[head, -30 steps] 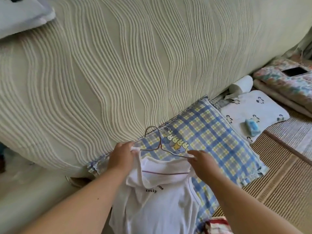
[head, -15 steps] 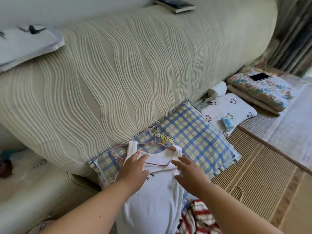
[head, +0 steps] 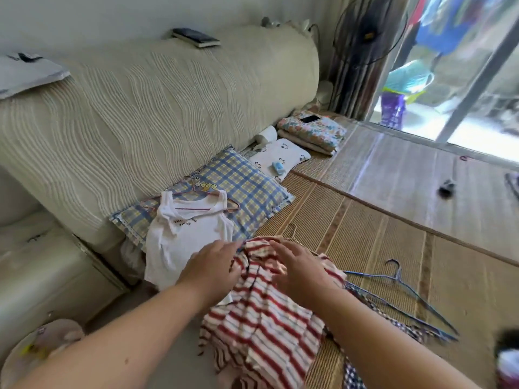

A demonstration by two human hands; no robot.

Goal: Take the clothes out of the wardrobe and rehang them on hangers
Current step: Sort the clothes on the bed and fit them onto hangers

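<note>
A red-and-white striped garment [head: 261,318] lies rumpled on the woven mat [head: 393,248], just beside a white vest [head: 185,237] hung on a pink wire hanger [head: 193,209]. The right hand [head: 300,272] rests on it, fingers spread flat. The left hand [head: 213,262] touches its bunched edge, grip unclear.

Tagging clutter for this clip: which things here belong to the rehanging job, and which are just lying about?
Job: white vest on pink hanger, striped top under left hand and right hand, blue hangers.
Lying about: checked pillow, phone, book, folded floral blanket.
</note>
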